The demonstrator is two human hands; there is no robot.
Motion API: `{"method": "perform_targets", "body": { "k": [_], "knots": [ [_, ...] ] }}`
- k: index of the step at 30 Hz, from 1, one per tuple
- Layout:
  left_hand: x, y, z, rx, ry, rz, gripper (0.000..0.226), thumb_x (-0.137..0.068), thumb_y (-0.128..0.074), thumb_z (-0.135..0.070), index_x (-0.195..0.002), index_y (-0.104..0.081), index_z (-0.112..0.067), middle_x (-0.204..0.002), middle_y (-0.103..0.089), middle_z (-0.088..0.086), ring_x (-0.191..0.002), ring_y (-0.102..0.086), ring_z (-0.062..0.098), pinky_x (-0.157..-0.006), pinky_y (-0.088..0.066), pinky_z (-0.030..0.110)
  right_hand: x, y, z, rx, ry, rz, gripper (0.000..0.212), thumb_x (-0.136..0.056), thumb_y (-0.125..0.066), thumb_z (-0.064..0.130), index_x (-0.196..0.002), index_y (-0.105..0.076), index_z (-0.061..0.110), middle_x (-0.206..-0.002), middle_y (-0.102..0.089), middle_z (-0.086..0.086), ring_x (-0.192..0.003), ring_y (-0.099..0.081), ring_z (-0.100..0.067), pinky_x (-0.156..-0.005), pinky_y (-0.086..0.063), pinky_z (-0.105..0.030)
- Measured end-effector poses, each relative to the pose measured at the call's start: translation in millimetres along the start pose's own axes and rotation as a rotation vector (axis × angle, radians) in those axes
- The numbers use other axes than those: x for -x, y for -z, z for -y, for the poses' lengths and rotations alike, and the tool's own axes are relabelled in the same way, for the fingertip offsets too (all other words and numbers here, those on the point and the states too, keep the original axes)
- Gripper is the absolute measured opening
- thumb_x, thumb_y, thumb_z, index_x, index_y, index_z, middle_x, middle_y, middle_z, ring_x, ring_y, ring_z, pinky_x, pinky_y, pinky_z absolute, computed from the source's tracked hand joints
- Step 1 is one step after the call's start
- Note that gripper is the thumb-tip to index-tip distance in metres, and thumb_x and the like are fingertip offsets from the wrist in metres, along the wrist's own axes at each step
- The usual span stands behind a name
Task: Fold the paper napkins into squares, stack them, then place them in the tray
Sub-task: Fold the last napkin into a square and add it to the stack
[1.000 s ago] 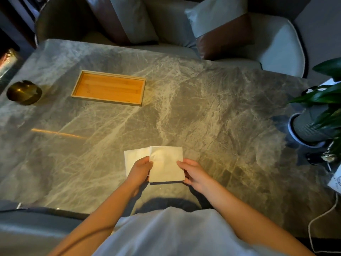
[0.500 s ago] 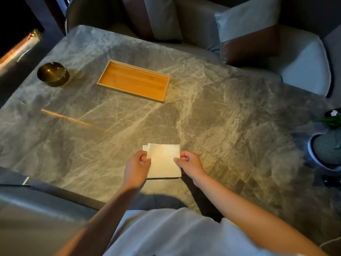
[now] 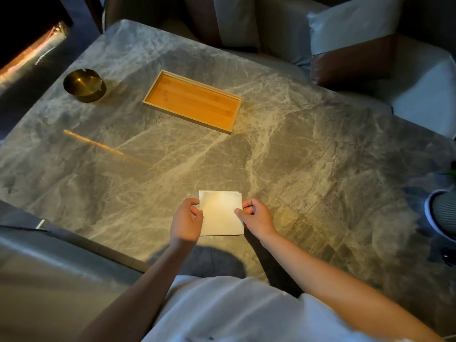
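Observation:
A square stack of folded white napkins point(image 3: 220, 212) lies on the grey marble table point(image 3: 308, 169), near its front edge. My left hand point(image 3: 187, 222) pinches the stack's left edge, and my right hand point(image 3: 256, 218) pinches its right edge. The layers sit nearly flush, with thin edges showing at the top and right. An empty wooden tray point(image 3: 192, 101) lies farther back on the table, to the left of centre, well apart from the stack.
A round brass ashtray point(image 3: 84, 85) sits at the table's far left. Cushioned chairs point(image 3: 370, 58) stand behind the far edge. A ribbed plant pot point(image 3: 441, 213) stands at the right edge. A grey seat point(image 3: 49, 267) is at the near left.
The upper napkin slid left over the lower one, so the two now line up as one stack. The camera view has also shifted leftward.

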State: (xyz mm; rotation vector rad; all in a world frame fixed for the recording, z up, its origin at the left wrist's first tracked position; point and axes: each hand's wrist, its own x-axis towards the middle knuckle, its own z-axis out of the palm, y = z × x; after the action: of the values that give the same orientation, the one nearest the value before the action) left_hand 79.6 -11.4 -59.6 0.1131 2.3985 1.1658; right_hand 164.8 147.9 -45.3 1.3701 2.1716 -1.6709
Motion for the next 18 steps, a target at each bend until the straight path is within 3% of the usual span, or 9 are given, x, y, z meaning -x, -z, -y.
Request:
{"method": "perform_targets", "body": {
  "k": [3, 6, 9, 14, 18],
  "knots": [
    [-0.2, -0.2, 0.5, -0.022, -0.023, 0.008, 0.029, -0.088, -0.044, -0.01, -0.113, -0.058, -0.014, -0.089, -0.061, 0.002, -0.075, -0.054, 0.016, -0.059, -0.036, 0.023, -0.9, -1.1, -2.6, 0.019, 0.012, -0.008, 0.018, -0.083, -0.071, 0.014, -0.091, -0.057, 0.009, -0.083, -0.065, -0.014, -0.074, -0.061, -0.022, -0.071, -0.05, -0.034],
    [-0.2, 0.4, 1.2, -0.041, -0.031, 0.022, 0.032, -0.089, -0.047, -0.009, -0.12, -0.055, -0.012, -0.103, -0.058, 0.006, -0.082, -0.052, 0.017, -0.073, -0.039, 0.027, -1.7, 1.0, -4.8, 0.088, 0.068, -0.059, 0.021, -0.082, -0.072, 0.016, -0.088, -0.052, 0.015, -0.072, -0.056, 0.001, -0.063, -0.053, -0.011, -0.061, -0.044, -0.021],
    [0.5, 1.0, 1.7, -0.037, -0.025, 0.019, 0.035, -0.09, -0.049, -0.007, -0.124, -0.054, -0.011, -0.109, -0.054, 0.008, -0.08, -0.051, 0.017, -0.075, -0.037, 0.026, -1.4, 3.4, -6.6, 0.174, 0.135, -0.094, 0.022, -0.082, -0.07, 0.019, -0.086, -0.049, 0.019, -0.068, -0.05, 0.006, -0.061, -0.05, -0.01, -0.061, -0.043, -0.026],
    [-1.6, 2.4, -2.4, -0.046, -0.036, 0.021, 0.036, -0.088, -0.047, -0.006, -0.12, -0.059, -0.015, -0.106, -0.058, 0.005, -0.085, -0.053, 0.019, -0.074, -0.039, 0.027, 1.3, -2.5, -4.2, 0.225, 0.193, -0.036, 0.018, -0.081, -0.069, 0.016, -0.088, -0.052, 0.014, -0.077, -0.052, -0.001, -0.068, -0.051, -0.017, -0.071, -0.049, -0.04],
    [-3.7, 1.3, -4.5, -0.068, -0.042, 0.038, 0.033, -0.087, -0.047, -0.011, -0.116, -0.061, -0.018, -0.103, -0.062, 0.007, -0.076, -0.054, 0.019, -0.068, -0.041, 0.029, 4.5, -3.1, -5.5, 0.346, 0.289, -0.071, 0.031, -0.082, -0.067, 0.025, -0.108, -0.049, 0.025, -0.1, -0.048, 0.006, -0.077, -0.051, -0.01, -0.067, -0.05, -0.036]
  ]
}}
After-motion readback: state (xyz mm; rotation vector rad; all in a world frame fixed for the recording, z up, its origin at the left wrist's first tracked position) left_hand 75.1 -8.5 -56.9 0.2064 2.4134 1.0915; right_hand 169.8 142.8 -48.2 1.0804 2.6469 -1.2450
